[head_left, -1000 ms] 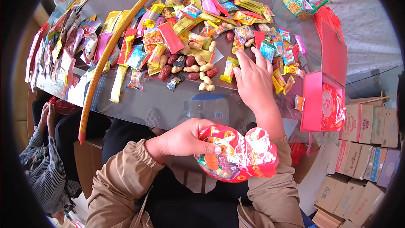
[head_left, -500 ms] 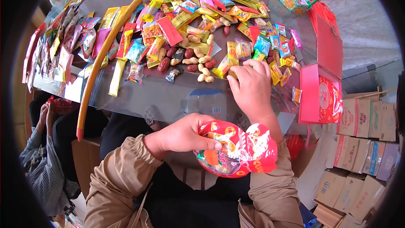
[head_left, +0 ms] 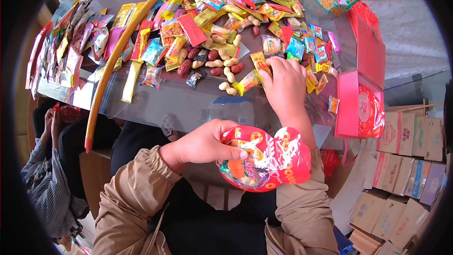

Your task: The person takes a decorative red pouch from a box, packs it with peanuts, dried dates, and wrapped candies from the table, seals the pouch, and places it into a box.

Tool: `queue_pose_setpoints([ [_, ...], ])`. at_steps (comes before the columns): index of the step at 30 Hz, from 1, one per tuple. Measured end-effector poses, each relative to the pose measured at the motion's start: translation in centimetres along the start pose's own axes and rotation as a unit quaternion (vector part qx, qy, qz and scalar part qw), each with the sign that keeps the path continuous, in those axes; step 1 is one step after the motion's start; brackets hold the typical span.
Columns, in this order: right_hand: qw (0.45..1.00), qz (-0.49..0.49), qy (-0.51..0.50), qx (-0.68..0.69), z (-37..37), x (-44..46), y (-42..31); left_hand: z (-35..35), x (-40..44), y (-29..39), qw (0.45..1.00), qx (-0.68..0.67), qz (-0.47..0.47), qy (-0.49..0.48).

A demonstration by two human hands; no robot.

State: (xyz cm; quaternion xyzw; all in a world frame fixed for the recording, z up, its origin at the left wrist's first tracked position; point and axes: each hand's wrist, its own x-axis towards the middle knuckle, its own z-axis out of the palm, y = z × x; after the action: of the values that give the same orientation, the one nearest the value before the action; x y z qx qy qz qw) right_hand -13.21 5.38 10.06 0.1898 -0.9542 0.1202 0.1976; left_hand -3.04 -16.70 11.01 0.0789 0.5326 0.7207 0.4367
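My left hand [head_left: 205, 146] is closed around a shiny red bag [head_left: 264, 158] printed with gold coins, its thumb pressed on the front. Through a clear window in the bag, peanuts and other contents show. Over the table, my right hand [head_left: 287, 87] pinches a yellow wrapped candy [head_left: 259, 61] with red print, partly covered by the fingers. Just below it lies a yellow-green wrapped candy [head_left: 247, 82]. Left of the hand are loose peanuts [head_left: 229, 74] and red dates [head_left: 237, 67].
Mixed wrapped sweets [head_left: 222, 14] cover the glass table [head_left: 165, 106]. A curved wooden rod [head_left: 115, 49] crosses them. At right stand an open red box [head_left: 348, 104], a green-handled basket [head_left: 329, 0] and stacked cartons [head_left: 401, 174]. Another person [head_left: 54, 179] sits at left.
My right hand has moved slightly right and its fingers have closed on the yellow candy, which has tilted. The yellow-green candy has turned. The red bag has risen slightly in my left hand.
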Motion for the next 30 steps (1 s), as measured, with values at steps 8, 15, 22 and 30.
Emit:
queue_pose_setpoints([
  [8, 0.991, 0.064, -0.072, 0.096, -0.1, 1.4, -0.2, -0.8, -0.4, 1.1, 0.999, -0.043, 0.005, 0.029],
  [15, 0.878, 0.218, -0.07, 0.421, -2.1, 2.1, 0.6, -0.9, -0.5, 0.7, 0.988, -0.099, 0.066, 0.094],
  [22, 0.744, 0.158, 0.048, 0.647, -6.7, 1.5, 0.5, -2.1, -0.4, 0.1, 0.979, -0.079, 0.078, 0.173],
  [30, 0.753, 0.185, 0.074, 0.627, -8.6, -0.6, -0.3, -1.3, 0.1, 0.0, 0.964, -0.075, 0.143, 0.209],
])
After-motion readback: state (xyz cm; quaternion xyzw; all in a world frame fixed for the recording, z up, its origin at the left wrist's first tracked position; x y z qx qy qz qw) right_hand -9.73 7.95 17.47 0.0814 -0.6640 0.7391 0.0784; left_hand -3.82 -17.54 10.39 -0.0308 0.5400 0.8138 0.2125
